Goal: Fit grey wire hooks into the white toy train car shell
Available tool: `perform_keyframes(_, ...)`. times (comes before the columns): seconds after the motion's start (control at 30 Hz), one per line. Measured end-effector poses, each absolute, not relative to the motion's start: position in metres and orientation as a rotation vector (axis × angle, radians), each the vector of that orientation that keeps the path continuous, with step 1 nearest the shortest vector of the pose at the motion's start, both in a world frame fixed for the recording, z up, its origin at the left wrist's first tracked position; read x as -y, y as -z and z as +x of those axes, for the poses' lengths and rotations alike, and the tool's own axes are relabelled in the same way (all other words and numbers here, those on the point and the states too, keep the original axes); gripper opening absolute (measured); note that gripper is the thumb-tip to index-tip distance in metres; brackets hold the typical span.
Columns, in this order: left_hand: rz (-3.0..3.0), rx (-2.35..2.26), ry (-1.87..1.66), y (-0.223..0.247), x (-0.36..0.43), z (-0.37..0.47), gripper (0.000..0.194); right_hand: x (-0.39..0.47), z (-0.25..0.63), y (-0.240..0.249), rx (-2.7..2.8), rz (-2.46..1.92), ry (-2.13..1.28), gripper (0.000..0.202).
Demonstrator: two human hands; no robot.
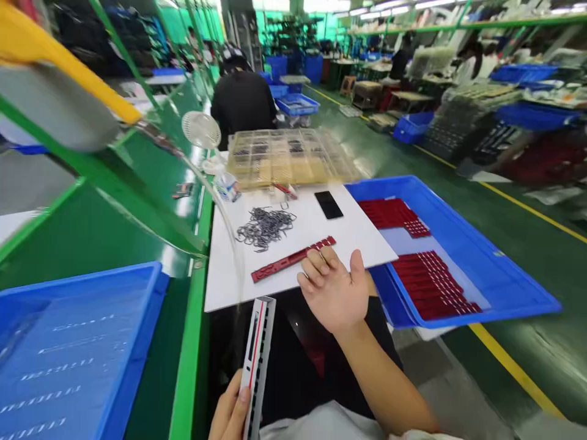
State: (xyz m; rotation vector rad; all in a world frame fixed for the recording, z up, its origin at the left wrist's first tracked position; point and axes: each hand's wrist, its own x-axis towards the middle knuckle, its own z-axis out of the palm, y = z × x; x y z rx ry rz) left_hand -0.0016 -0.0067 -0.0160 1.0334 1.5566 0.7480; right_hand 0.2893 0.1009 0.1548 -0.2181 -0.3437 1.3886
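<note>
My left hand, low in the view, is closed round the lower part of a long white and grey strip with a red line and a row of dark slots. My right hand is turned palm up over the table's front edge, thumb apart and fingers loosely curled, with nothing in it. Just beyond its fingertips, a dark red slotted strip lies aslant on the white table. Behind that strip is a tangled pile of small dark grey pieces.
A blue tray at the right holds rows of red strips. Another blue tray stands at the left. A compartment box, black phone and small fan are further back. A yellow tool hangs upper left. A person sits ahead.
</note>
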Motion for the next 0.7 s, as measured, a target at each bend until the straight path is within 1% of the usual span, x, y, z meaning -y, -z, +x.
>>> perform_keyframes(0.17, 1.068, -1.598, -0.650, 0.008, 0.002, 0.000, 0.092, -0.076, 0.313, -0.135, 0.445, -0.247, -1.305, 0.059)
perform_keyframes(0.3, 1.042, -1.515, -0.528, -0.007, -0.002, 0.012, 0.083, -0.067, 0.327, -0.128, 0.605, -0.327, -1.184, 0.060)
perform_keyframes(0.4, 1.215, -1.476, -0.517, -0.018, -0.010, 0.020, 0.079, -0.065, 0.338, -0.119, 0.687, -0.355, -1.120, 0.061)
perform_keyframes(0.43, 1.293, -1.477, -0.514, -0.023, -0.012, 0.023, 0.078, -0.065, 0.342, -0.114, 0.722, -0.398, -1.095, 0.059)
perform_keyframes(0.5, 1.464, -1.449, -0.455, -0.034, -0.016, 0.031, 0.071, -0.062, 0.349, -0.102, 0.847, -0.589, -1.061, 0.046)
perform_keyframes(0.53, 1.558, -1.396, -0.384, -0.041, -0.018, 0.035, 0.065, -0.060, 0.353, -0.095, 0.938, -0.722, -1.072, 0.043)
perform_keyframes(0.6, 1.735, -1.246, -0.226, -0.053, -0.021, 0.045, 0.054, -0.054, 0.359, -0.081, 1.124, -0.956, -1.177, 0.067)
perform_keyframes(0.63, 1.808, -1.170, -0.181, -0.059, -0.024, 0.049, 0.050, -0.050, 0.362, -0.075, 1.192, -1.031, -1.257, 0.073)
perform_keyframes(0.67, 1.871, -1.131, -0.166, -0.064, -0.028, 0.053, 0.049, -0.045, 0.365, -0.069, 1.229, -1.077, -1.332, 0.069)
perform_keyframes(0.7, 1.919, -1.108, -0.153, -0.068, -0.032, 0.055, 0.048, -0.041, 0.369, -0.064, 1.235, -1.109, -1.382, 0.060)
